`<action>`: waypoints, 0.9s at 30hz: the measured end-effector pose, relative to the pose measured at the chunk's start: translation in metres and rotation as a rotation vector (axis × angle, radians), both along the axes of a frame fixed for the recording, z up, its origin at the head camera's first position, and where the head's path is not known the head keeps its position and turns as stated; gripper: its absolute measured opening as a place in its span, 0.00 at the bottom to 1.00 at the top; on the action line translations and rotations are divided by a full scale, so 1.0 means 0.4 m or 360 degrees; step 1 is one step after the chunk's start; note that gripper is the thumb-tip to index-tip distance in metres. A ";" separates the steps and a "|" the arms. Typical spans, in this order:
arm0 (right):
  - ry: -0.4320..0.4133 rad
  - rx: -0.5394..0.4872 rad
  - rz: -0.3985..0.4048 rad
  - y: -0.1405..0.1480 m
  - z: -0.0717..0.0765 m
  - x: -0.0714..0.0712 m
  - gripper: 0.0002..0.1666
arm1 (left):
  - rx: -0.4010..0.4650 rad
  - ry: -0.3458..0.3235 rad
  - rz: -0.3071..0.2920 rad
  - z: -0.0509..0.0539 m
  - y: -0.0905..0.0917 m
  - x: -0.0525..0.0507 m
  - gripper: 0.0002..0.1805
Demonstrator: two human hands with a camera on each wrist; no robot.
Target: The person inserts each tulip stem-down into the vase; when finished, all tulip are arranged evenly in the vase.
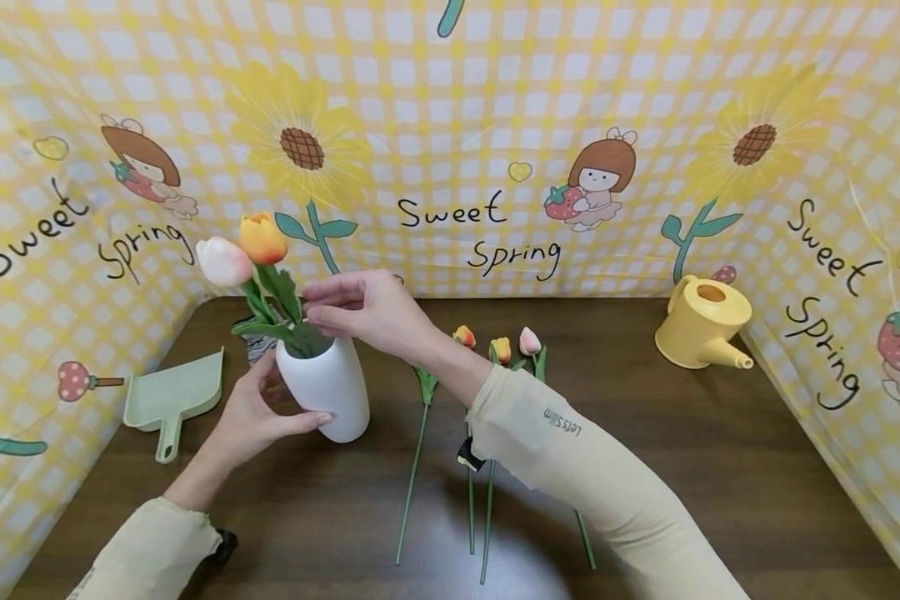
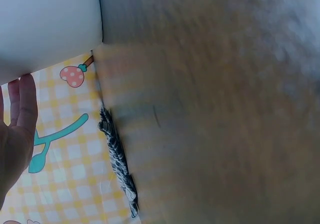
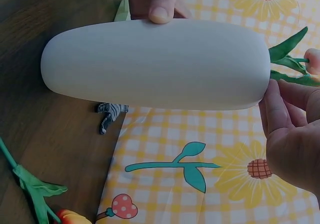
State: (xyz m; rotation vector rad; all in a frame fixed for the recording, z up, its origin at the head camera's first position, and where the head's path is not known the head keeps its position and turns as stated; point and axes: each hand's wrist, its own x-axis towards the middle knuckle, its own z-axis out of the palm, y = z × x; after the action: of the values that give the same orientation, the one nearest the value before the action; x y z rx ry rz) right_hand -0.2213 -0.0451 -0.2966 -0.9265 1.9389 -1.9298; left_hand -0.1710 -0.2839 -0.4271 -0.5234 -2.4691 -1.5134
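Observation:
My left hand (image 1: 262,412) grips a white vase (image 1: 328,392), its thumb across the front and its fingers behind. Two artificial tulips stand in the vase: a pink-white tulip (image 1: 223,262) and an orange tulip (image 1: 264,238), with green leaves (image 3: 290,59) at the mouth. Beside those leaves my right hand (image 1: 367,310) holds its fingers fairly straight, fingertips close to the leaves and the vase's rim. Nothing shows clearly gripped between its thumb and fingers. In the left wrist view, part of the vase (image 2: 45,29) appears above the left hand (image 2: 20,124).
Several tulips lie on the brown table, including a yellow-orange tulip (image 1: 501,350) and a pink tulip (image 1: 528,342), partly under the right forearm. A yellow watering can (image 1: 701,325) stands back right. At left lies a green dustpan (image 1: 176,392); a zebra-striped item (image 2: 119,164) sits behind the vase.

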 end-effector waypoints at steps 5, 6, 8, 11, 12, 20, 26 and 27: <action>-0.0017 -0.0068 -0.0010 0.005 0.000 0.001 0.17 | 0.0021 -0.0014 -0.0027 0.010 0.003 0.001 0.50; -0.0029 -0.0080 -0.0016 0.007 0.000 0.003 0.18 | 0.0024 -0.0018 -0.0027 0.011 0.004 0.001 0.50; -0.0059 -0.0123 -0.0032 0.013 0.003 0.005 0.18 | 0.0028 -0.0026 -0.0022 0.012 0.005 0.002 0.49; -0.0093 -0.0194 -0.0053 0.026 0.010 0.011 0.18 | 0.0044 -0.0044 -0.0009 0.011 0.003 0.002 0.49; -0.0097 -0.0213 -0.0054 0.032 0.013 0.013 0.18 | 0.0046 -0.0045 -0.0005 0.011 0.001 0.003 0.49; -0.0017 -0.0197 -0.0105 0.129 0.026 0.031 0.19 | 0.0030 -0.0040 -0.0013 0.011 -0.007 -0.006 0.49; 0.0073 -0.0037 -0.0236 0.225 -0.002 0.035 0.21 | 0.0011 -0.0026 -0.0019 0.018 -0.010 -0.013 0.50; 0.0059 -0.0006 -0.0257 0.243 -0.011 0.034 0.21 | 0.0010 -0.0025 -0.0019 0.018 -0.010 -0.013 0.51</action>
State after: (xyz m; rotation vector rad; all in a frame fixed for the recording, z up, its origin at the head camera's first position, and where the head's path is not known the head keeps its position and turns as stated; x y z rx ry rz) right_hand -0.2077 0.0520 -0.3011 -0.8355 2.0905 -2.0164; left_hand -0.1764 -0.2880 -0.4198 -0.5279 -2.4767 -1.5347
